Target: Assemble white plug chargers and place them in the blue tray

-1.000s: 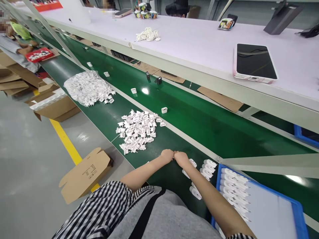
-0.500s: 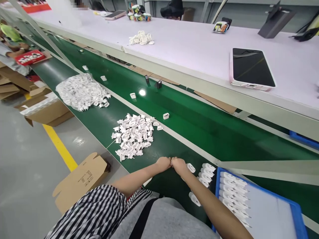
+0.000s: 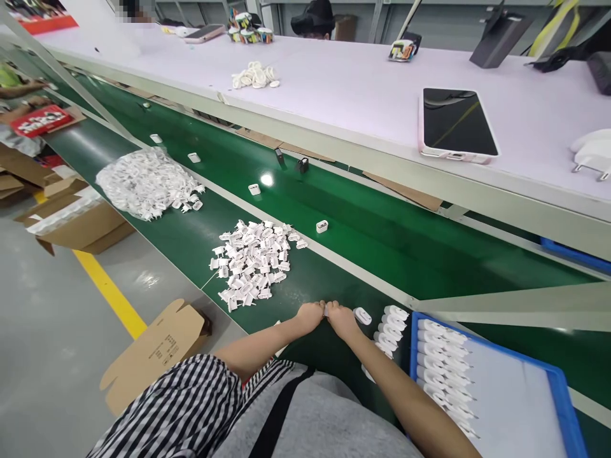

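Note:
My left hand (image 3: pixel 309 315) and my right hand (image 3: pixel 340 318) are closed and pressed together over the near green conveyor belt (image 3: pixel 191 235). A small pale part (image 3: pixel 326 310) shows between their fingertips; I cannot make out what it is. A heap of small white plug parts (image 3: pixel 251 261) lies on the belt just left of the hands. Finished white chargers (image 3: pixel 392 325) lie in a short row right of my right hand. More chargers (image 3: pixel 442 367) are lined up along the left side of a blue tray (image 3: pixel 556 381).
A bag of white parts (image 3: pixel 143 181) lies farther along the belt. Single white parts (image 3: pixel 322 226) ride the far belt. A phone (image 3: pixel 457 122) and white rings (image 3: pixel 254 74) lie on the white shelf (image 3: pixel 358 89). Cardboard boxes (image 3: pixel 153 353) sit on the floor.
Both hands have stayed pressed together at the same spot on the belt. The camera has shifted slightly, so a white charger on the shelf at far right has come into view.

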Motion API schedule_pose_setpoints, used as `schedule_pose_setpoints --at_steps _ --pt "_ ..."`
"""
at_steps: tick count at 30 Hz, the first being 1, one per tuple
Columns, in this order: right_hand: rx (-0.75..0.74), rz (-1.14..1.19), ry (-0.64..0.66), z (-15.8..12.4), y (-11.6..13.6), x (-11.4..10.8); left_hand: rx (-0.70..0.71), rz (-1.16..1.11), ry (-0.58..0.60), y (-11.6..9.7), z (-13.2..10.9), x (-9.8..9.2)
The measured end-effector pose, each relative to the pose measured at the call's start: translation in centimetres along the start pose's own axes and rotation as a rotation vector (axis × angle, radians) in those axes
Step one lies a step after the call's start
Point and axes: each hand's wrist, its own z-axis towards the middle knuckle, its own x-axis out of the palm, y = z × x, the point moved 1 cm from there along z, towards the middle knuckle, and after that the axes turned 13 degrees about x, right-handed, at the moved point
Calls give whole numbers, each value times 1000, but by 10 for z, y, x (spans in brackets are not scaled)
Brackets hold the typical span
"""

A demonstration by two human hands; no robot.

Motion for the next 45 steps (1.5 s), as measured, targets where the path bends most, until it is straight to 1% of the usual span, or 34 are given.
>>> schedule_pose_setpoints --at_steps 3,5,7,10,13,17,22,29,32,36,40,45 --pt "8 10 -12 -3 0 1 25 21 -24 0 -3 2" --pt "22 17 -3 -1 -1 -2 4 33 -46 0 -2 2" --pt "19 27 33 2 -3 -7 -22 42 -68 1 0 0" --pt "2 39 82 7 -4 -15 -21 43 -59 2 2 -2" --pt "-1 42 85 10 -3 -19 -5 43 -35 2 3 -4" --pt "7 44 79 9 -2 -17 -8 52 -31 -1 4 -9" --pt "22 45 63 6 -6 -13 45 64 -37 0 2 -12" --pt "-28 57 50 6 -13 -13 4 26 -26 3 3 -12" --pt "-30 61 47 7 -14 -13 33 36 -21 4 5 -15" --pt "-40 71 61 8 -14 -12 76 61 15 7 7 -18" --pt "-40 93 52 5 -13 -8 90 69 -8 7 5 -12" --pt "-22 164 45 0 -14 -4 61 59 -35 7 1 -4"
